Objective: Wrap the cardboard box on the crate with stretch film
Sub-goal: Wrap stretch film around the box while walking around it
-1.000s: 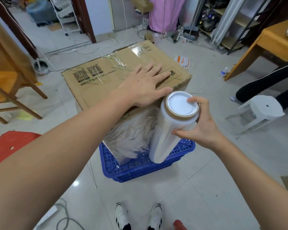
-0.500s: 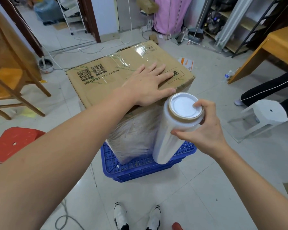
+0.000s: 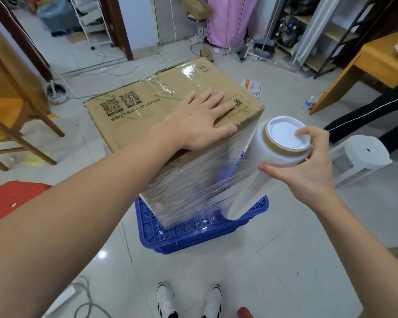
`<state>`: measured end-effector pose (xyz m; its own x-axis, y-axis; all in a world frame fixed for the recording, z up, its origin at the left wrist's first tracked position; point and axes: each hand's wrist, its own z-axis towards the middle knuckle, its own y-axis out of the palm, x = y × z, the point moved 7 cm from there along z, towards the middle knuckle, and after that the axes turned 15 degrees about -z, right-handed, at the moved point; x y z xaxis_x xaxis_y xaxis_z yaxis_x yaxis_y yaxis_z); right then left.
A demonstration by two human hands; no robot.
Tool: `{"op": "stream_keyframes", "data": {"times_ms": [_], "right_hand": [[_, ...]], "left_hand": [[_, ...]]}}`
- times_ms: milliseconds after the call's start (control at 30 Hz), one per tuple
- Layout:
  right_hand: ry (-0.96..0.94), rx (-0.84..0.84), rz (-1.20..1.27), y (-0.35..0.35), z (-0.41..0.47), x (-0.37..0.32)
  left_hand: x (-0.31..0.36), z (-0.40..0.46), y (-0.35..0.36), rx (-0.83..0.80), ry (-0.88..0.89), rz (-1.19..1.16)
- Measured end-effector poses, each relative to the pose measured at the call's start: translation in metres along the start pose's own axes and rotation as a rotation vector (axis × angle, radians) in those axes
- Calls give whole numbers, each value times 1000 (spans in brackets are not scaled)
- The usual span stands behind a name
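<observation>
A brown cardboard box (image 3: pixel 147 111) with QR codes printed on its lid stands on a blue plastic crate (image 3: pixel 193 235). My left hand (image 3: pixel 200 125) lies flat on the lid near its front right corner, fingers straight. My right hand (image 3: pixel 308 166) grips the top end of a roll of stretch film (image 3: pixel 260 171), thumb on its side and fingers over the cardboard core. The roll tilts, its lower end over the crate's right rim. A clear sheet of film (image 3: pixel 193 189) runs taut from the roll across the box's near side.
A white plastic stool (image 3: pixel 363 154) and another person's black-trousered legs (image 3: pixel 372 111) are close on the right. A wooden table (image 3: pixel 372 63) stands behind them. Left are a wooden chair (image 3: pixel 7 120) and a red stool (image 3: pixel 12 198). Cables trail on the tiled floor.
My right hand has pulled the roll out to the right, away from the box, and the film now stretches across the near side. My left hand stays flat on the lid.
</observation>
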<state>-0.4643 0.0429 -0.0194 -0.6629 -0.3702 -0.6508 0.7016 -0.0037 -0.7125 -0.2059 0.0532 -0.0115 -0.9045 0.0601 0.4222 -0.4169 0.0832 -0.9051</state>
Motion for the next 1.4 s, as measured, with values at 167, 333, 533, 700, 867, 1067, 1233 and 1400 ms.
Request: {"op": "stream_keyframes", "data": {"times_ms": [167,333,533,700,867,1067,1233,1400], "right_hand": [[-3,40,-17,3,5,-4],[-5,64,-38,8,13,-3],[23,61,-86,15,19,9],[-6,-42,-152,19,27,15],[-74,-258,-224,11,44,19],[-107,-547,-108,9,60,34],[-185,-614,61,11,69,34],[-172,-528,151,16,71,44]], "left_hand": [[0,0,1,-2,-1,6],[0,1,2,-4,-1,3],[1,1,4,0,2,15],[4,1,2,26,11,-26],[16,17,-8,68,25,-71],[37,61,-15,236,16,-162],[34,78,-2,204,19,-2],[32,82,6,98,19,4]]}}
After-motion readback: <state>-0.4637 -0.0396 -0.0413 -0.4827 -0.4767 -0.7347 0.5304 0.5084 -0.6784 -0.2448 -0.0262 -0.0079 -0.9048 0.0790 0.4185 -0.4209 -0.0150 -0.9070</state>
